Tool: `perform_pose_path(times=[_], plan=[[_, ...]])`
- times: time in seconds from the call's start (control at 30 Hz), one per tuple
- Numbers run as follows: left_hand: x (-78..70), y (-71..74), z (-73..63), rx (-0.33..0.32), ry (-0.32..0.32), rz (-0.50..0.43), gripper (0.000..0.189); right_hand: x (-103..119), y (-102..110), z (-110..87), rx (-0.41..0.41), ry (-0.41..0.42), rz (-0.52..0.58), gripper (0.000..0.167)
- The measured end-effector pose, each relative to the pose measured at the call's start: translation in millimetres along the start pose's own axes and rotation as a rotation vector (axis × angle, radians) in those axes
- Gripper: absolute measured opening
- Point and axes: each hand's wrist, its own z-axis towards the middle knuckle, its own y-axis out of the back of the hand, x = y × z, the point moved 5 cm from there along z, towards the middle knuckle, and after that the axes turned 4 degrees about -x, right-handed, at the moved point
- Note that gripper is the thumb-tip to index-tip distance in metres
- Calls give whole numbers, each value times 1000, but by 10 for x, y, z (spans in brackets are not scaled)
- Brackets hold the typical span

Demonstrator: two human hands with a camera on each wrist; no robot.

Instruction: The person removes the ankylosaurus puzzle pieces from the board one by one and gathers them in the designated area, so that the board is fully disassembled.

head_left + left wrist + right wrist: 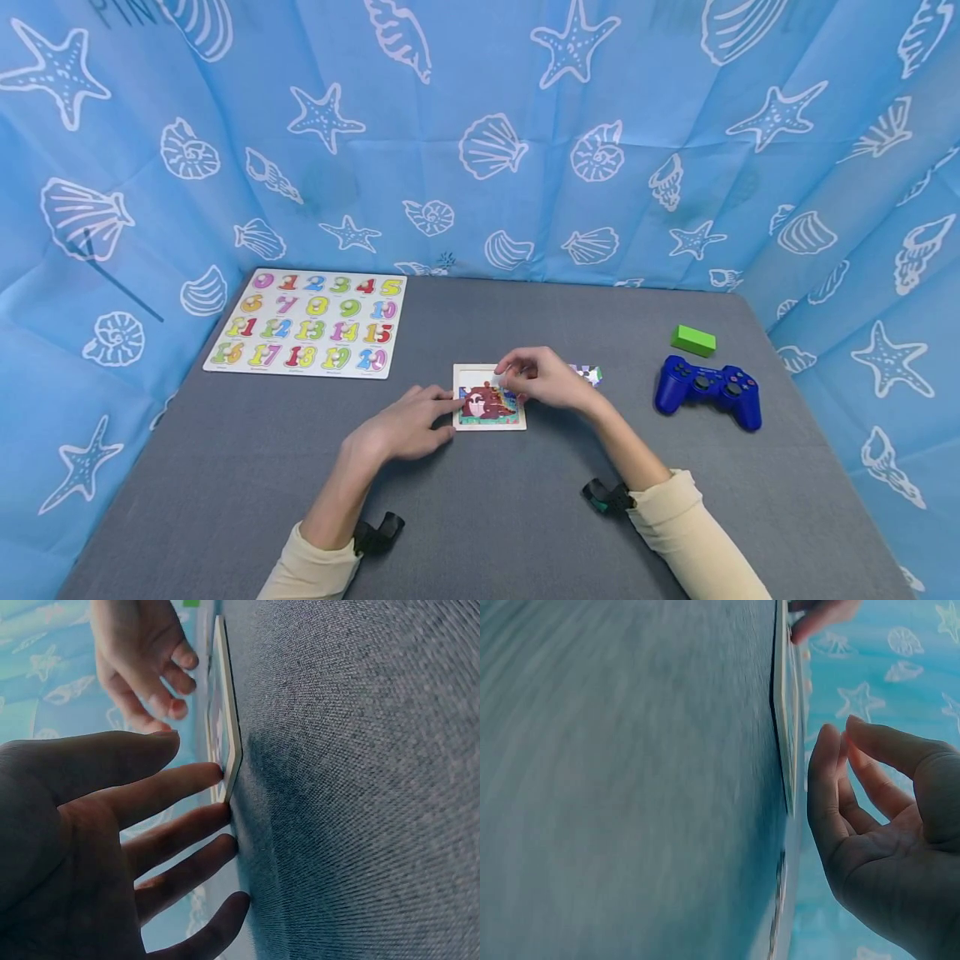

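A small framed jigsaw puzzle (489,422) with a brown animal picture lies on the grey table, its upper left part pale and bare. My left hand (411,422) rests at its left side with spread, fairly straight fingers; the index fingertip (214,774) touches the frame's edge. Over the puzzle's upper right corner, my right hand (547,379) pinches a small pale puzzle piece (496,380) between thumb and fingertips. In the right wrist view the thumb and fingertips meet above the frame, and the piece is hidden there.
Partly behind my right hand lie patterned pieces (588,374). A number board (300,365) is at the back left. To the right are a green block (693,340) and a blue game controller (708,390). A blue shell-print curtain (495,208) borders the table's back and sides.
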Motion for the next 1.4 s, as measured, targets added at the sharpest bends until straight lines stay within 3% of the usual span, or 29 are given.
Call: perform_pose_path(times=[0.4,0.67,1.4], plan=[[8,2,-28,12,-14,-14,48,131,-350,296,118,-15,-75,21],[-8,19,-30,18,-32,-3,48,127,-420,358,114,-83,-131,14],[-25,21,-16,14,-28,9,45,144,-461,346,76,-117,-198,8]])
